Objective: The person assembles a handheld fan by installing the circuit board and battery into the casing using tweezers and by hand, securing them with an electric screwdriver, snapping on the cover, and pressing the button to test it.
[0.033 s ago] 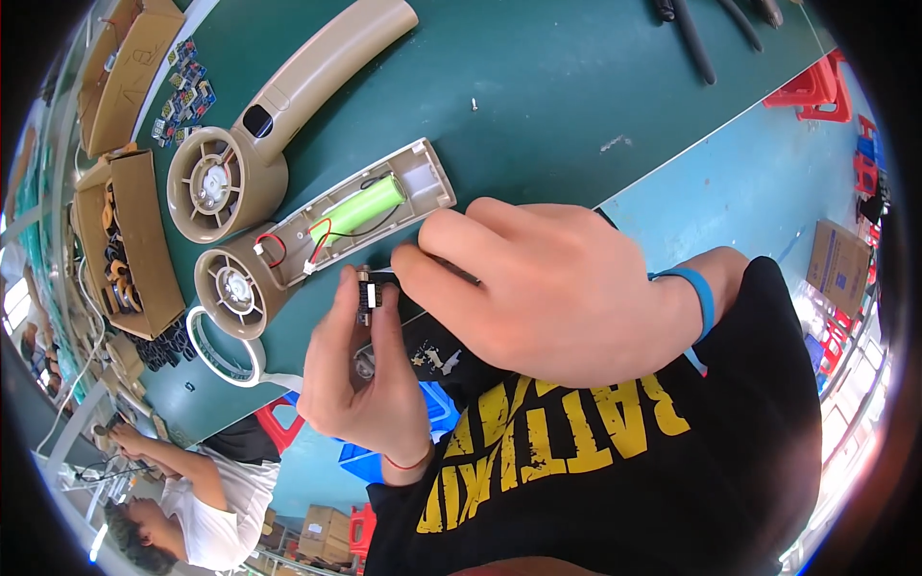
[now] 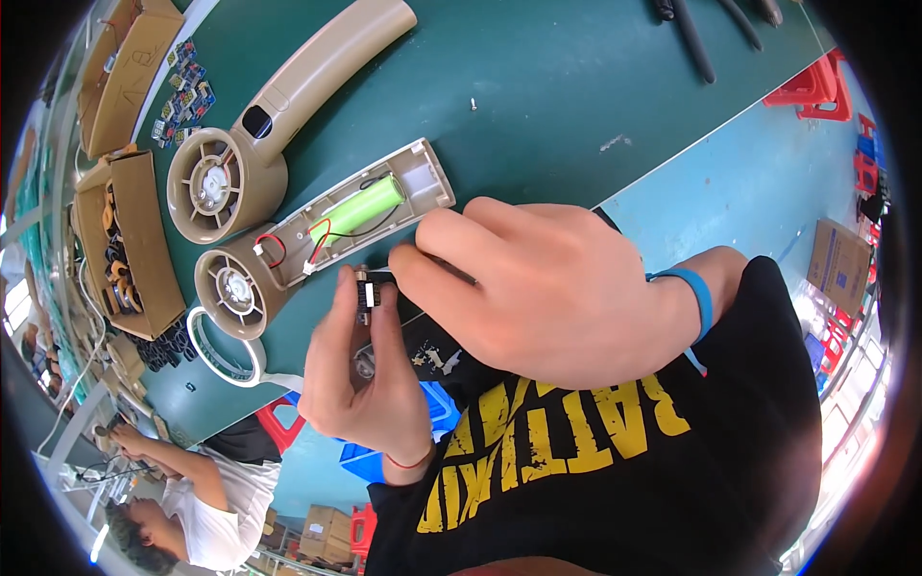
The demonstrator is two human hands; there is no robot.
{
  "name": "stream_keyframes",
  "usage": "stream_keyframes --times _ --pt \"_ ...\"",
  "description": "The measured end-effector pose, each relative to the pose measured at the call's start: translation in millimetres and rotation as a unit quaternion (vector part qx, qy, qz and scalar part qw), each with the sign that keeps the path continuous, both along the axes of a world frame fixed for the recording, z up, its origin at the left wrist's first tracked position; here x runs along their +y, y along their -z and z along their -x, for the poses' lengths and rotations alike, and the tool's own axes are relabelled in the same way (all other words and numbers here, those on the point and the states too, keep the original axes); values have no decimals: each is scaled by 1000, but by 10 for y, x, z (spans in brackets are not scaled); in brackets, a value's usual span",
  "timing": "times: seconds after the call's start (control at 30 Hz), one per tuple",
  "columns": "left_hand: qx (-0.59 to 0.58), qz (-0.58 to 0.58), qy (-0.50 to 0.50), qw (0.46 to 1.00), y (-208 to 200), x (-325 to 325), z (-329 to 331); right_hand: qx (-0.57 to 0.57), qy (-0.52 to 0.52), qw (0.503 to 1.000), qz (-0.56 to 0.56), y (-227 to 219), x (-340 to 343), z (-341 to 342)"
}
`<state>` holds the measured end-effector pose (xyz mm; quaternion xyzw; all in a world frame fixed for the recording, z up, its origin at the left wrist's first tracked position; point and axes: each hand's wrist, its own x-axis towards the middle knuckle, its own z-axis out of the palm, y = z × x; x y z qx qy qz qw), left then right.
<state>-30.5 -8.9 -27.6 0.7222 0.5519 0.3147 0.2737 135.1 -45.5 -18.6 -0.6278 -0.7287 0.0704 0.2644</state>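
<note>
My left hand point(image 2: 360, 384) pinches a small black circuit board point(image 2: 367, 293) with metal parts between thumb and fingers. Close beside it, my right hand point(image 2: 547, 288) is closed, its fingertips at a thin dark piece touching or nearly touching the board; what it grips is mostly hidden. Just beyond lies an opened beige handheld fan point(image 2: 240, 288), its handle shell point(image 2: 423, 173) holding a green cylindrical battery point(image 2: 360, 208). Red and black wires run from it, with a white plug point(image 2: 309, 267) near my left hand. A second beige fan point(image 2: 327, 72), closed up, lies farther off.
A white ring point(image 2: 197, 336) lies near the open fan. Left are cardboard boxes point(image 2: 154, 250) of parts and a pile of small boards point(image 2: 182, 96). A screw point(image 2: 473, 104) and black-handled tools point(image 2: 691, 43) lie on the green table point(image 2: 538, 144). Another person point(image 2: 206, 499) works at lower left.
My right hand's fingertips have shifted very slightly left toward the small board. Everything else stays in place.
</note>
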Motion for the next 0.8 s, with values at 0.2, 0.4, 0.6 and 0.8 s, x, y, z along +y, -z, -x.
stream_keyframes --times 0.2,0.4,0.6,0.8 --pt "-7 -58 -25 998 118 -113 -77 35 38 999 4 47 0 124" --pt "17 -41 -25 999 61 -217 -87 103 50 993 14 77 -43 196" --pt "14 -62 -7 998 154 -271 -94 177 86 980 -11 192 -81 295" --pt "-21 -47 -22 998 222 -363 -97 205 114 971 -47 246 -88 357"
